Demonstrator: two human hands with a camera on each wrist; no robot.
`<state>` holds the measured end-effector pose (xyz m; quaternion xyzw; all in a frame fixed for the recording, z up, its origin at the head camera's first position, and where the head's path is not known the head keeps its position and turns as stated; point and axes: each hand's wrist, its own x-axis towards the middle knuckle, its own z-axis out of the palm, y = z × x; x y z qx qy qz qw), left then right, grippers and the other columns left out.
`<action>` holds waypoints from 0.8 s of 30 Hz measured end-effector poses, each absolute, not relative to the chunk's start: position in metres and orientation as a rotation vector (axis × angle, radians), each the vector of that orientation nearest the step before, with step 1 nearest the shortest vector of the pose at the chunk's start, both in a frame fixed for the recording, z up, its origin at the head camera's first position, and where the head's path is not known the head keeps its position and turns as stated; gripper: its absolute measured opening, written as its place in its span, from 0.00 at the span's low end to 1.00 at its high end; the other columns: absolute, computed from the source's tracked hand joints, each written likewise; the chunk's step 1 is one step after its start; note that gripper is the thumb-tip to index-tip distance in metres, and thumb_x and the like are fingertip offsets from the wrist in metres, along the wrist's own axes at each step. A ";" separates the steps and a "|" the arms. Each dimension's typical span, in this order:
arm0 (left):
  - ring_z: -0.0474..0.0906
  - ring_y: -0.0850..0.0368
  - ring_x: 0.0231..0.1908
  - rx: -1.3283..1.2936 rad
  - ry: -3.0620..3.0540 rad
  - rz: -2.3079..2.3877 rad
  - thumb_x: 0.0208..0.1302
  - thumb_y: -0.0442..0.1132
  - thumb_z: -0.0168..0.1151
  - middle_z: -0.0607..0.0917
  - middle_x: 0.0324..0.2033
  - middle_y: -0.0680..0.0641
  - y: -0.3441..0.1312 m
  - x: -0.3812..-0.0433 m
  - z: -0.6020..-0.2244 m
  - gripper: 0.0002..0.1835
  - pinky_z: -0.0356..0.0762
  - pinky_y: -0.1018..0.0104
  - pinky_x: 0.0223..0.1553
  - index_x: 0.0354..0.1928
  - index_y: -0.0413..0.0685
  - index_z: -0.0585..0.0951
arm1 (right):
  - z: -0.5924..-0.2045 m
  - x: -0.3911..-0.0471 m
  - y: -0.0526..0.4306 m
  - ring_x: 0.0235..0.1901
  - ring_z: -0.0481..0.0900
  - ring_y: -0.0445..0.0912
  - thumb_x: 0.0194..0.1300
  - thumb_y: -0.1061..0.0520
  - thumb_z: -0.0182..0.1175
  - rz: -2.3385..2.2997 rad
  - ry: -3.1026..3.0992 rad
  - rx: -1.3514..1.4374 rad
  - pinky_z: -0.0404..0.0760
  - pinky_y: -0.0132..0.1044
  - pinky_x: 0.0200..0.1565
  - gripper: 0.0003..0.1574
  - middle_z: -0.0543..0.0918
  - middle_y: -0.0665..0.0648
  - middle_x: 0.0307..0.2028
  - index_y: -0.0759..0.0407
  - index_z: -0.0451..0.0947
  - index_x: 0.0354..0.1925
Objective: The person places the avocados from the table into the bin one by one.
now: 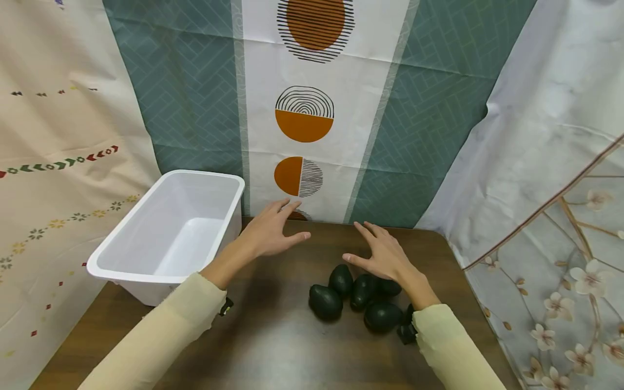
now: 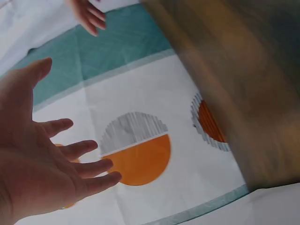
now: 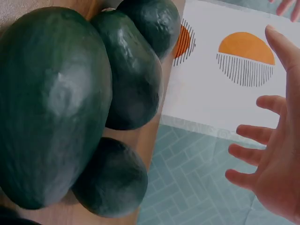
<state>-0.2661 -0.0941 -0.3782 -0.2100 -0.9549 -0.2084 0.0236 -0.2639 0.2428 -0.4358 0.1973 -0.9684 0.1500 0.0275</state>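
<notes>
5 dark green avos lie bunched on the bench, to the R of the white tub & well apart from it. Poss. more behind the R wrist, can't tell.

L hand hovers just R of the tub, fingers released & spread, thumb out, gripping nothing. R hand is further R of the tub, held above the far side of the bunch; fingers likewise loose & apart, nothing in them. R wrist view shows a gap betw. that palm & the fruit.

Handling (my est.): avos prob. moderately heavy for their size, firm-skinned, maybe a bit soft inside if ripe, so bruise risk > breakage risk. Skin looks smooth & shiny, so prob. slippery; rounded sides could roll. Best hold: 1 avo per hand, fingers wrapped round the fat middle, thumb opp., light squeeze; avoid pinching the narrow end. Tub looks like thin plastic, light & fairly stiff; take it by the rim.

Count: 5 avos clearly visible, 1 tub, 2 hands, 2 black wrist cams, 4 circle motifs at least partly visible on the backdrop, R of & beyond the tub.
</notes>
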 end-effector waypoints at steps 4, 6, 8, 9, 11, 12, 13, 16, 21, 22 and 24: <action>0.58 0.38 0.78 -0.681 -2.968 -0.726 0.69 0.73 0.59 0.58 0.81 0.40 -0.094 -0.257 -0.361 0.50 0.66 0.34 0.70 0.85 0.59 0.58 | -0.438 -0.264 0.240 0.78 0.57 0.67 0.65 0.18 0.59 0.493 -2.982 0.628 0.58 0.75 0.70 0.63 0.59 0.63 0.81 0.45 0.54 0.85; 0.59 0.38 0.78 -0.688 -2.967 -0.749 0.69 0.73 0.59 0.57 0.82 0.41 -0.096 -0.254 -0.353 0.50 0.67 0.33 0.69 0.85 0.60 0.56 | -0.440 -0.264 0.239 0.78 0.57 0.66 0.65 0.18 0.60 0.516 -2.982 0.651 0.58 0.75 0.70 0.63 0.59 0.63 0.81 0.44 0.54 0.85; 0.60 0.38 0.78 -0.690 -2.964 -0.766 0.69 0.72 0.60 0.57 0.82 0.41 -0.101 -0.251 -0.344 0.50 0.67 0.33 0.69 0.85 0.60 0.56 | -0.440 -0.263 0.237 0.78 0.57 0.66 0.65 0.18 0.60 0.538 -2.985 0.677 0.59 0.75 0.70 0.63 0.58 0.62 0.81 0.43 0.53 0.85; 0.60 0.38 0.78 -0.691 -2.959 -0.769 0.69 0.72 0.60 0.57 0.82 0.42 -0.105 -0.251 -0.340 0.50 0.66 0.34 0.70 0.85 0.60 0.56 | -0.440 -0.263 0.236 0.78 0.57 0.65 0.65 0.18 0.60 0.549 -2.985 0.693 0.60 0.75 0.69 0.63 0.58 0.61 0.81 0.42 0.52 0.85; 0.58 0.38 0.78 -0.698 -2.951 -0.773 0.69 0.72 0.60 0.56 0.82 0.41 -0.113 -0.249 -0.333 0.51 0.64 0.33 0.71 0.85 0.59 0.56 | -0.441 -0.262 0.235 0.78 0.58 0.65 0.65 0.19 0.61 0.569 -2.980 0.719 0.62 0.74 0.69 0.63 0.59 0.61 0.81 0.41 0.52 0.85; 0.57 0.38 0.78 -0.701 -2.950 -0.775 0.69 0.72 0.60 0.56 0.82 0.42 -0.117 -0.249 -0.330 0.51 0.63 0.33 0.71 0.85 0.60 0.56 | -0.441 -0.261 0.234 0.77 0.59 0.64 0.64 0.19 0.61 0.578 -2.976 0.733 0.63 0.74 0.68 0.63 0.59 0.60 0.81 0.41 0.53 0.85; 0.57 0.37 0.79 -0.704 -2.946 -0.776 0.69 0.72 0.61 0.55 0.82 0.41 -0.122 -0.250 -0.327 0.51 0.62 0.32 0.71 0.85 0.59 0.56 | -0.441 -0.261 0.233 0.77 0.59 0.63 0.64 0.19 0.62 0.588 -2.972 0.744 0.64 0.73 0.69 0.63 0.60 0.59 0.80 0.41 0.53 0.85; 0.55 0.35 0.79 -0.715 -2.933 -0.761 0.70 0.72 0.61 0.55 0.82 0.40 -0.138 -0.253 -0.322 0.51 0.60 0.30 0.72 0.85 0.58 0.56 | -0.443 -0.259 0.230 0.77 0.61 0.61 0.64 0.20 0.63 0.611 -2.958 0.789 0.66 0.70 0.69 0.63 0.62 0.57 0.79 0.41 0.54 0.85; 0.55 0.34 0.78 -0.735 -2.914 -0.756 0.71 0.70 0.61 0.56 0.82 0.40 -0.166 -0.258 -0.317 0.49 0.59 0.30 0.72 0.84 0.54 0.58 | -0.448 -0.255 0.224 0.76 0.63 0.57 0.63 0.18 0.62 0.629 -2.966 0.856 0.69 0.66 0.69 0.63 0.62 0.54 0.79 0.38 0.53 0.85; 0.55 0.34 0.78 -0.740 -2.914 -0.767 0.71 0.69 0.61 0.56 0.81 0.40 -0.171 -0.258 -0.316 0.49 0.58 0.30 0.72 0.84 0.54 0.58 | -0.449 -0.254 0.223 0.76 0.63 0.57 0.63 0.18 0.62 0.633 -2.970 0.863 0.70 0.65 0.69 0.63 0.62 0.54 0.79 0.37 0.53 0.85; 0.56 0.35 0.78 -0.734 -2.921 -0.785 0.72 0.68 0.61 0.56 0.81 0.41 -0.179 -0.259 -0.314 0.48 0.58 0.29 0.72 0.84 0.55 0.58 | -0.450 -0.251 0.221 0.76 0.65 0.56 0.62 0.18 0.63 0.647 -2.965 0.877 0.70 0.64 0.68 0.63 0.64 0.53 0.78 0.37 0.54 0.84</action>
